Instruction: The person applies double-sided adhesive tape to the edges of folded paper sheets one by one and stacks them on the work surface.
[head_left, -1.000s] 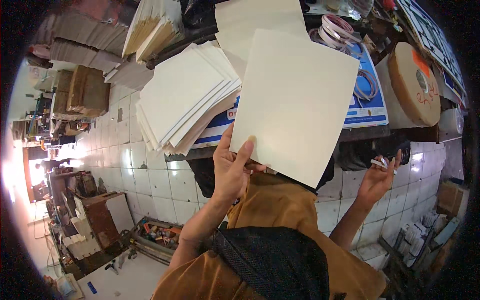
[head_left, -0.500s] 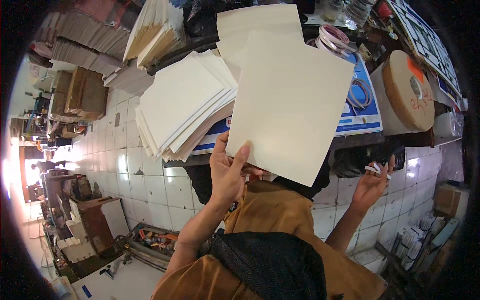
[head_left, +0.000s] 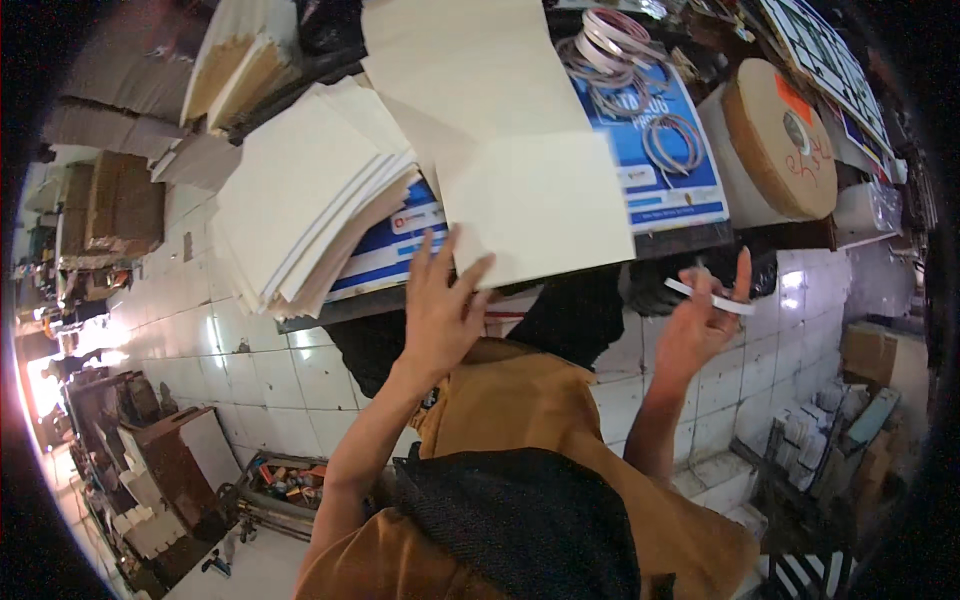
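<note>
Right now your left hand (head_left: 440, 310) is spread, fingers fanned, fingertips on the lower edge of the cream rectangular cardboard sheet (head_left: 540, 205) lying flat at the bench's front edge, at 12 o'clock from that hand. Your right hand (head_left: 700, 325) sits off the bench at 3 o'clock, pinching a thin white strip (head_left: 710, 297), index finger raised. Fanned stack of cream boards (head_left: 310, 195) at 10 o'clock. Brown tape roll (head_left: 780, 140) at 2 o'clock.
</note>
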